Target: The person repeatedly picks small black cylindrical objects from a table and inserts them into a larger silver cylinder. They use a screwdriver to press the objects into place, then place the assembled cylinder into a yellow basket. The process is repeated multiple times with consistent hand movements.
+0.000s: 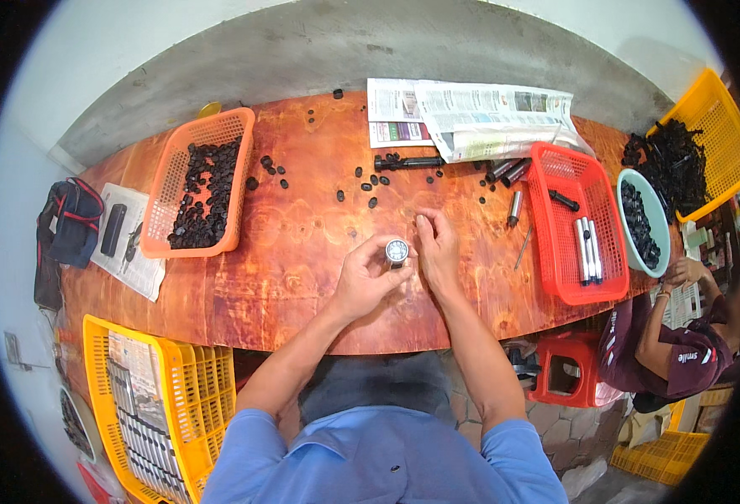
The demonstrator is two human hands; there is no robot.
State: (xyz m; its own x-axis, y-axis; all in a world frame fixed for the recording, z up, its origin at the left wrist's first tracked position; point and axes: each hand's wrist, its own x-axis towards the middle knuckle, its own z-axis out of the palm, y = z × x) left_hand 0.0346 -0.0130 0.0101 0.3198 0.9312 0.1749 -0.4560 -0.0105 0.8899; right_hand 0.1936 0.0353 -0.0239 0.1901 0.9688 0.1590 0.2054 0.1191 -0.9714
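A cylindrical part is showing its pale round end over the table's near middle. The left hand is gripping it between thumb and fingers. The right hand is hovering beside it, fingers loosely bent; contact cannot be told. Beyond, small black pieces are lying scattered; rightward, a red basket is holding silver tubes.

Over there, the reddish-brown wooden table carries an orange basket at left, a red basket at right, newspaper sheets along the back, and small black pieces strewn loosely between.
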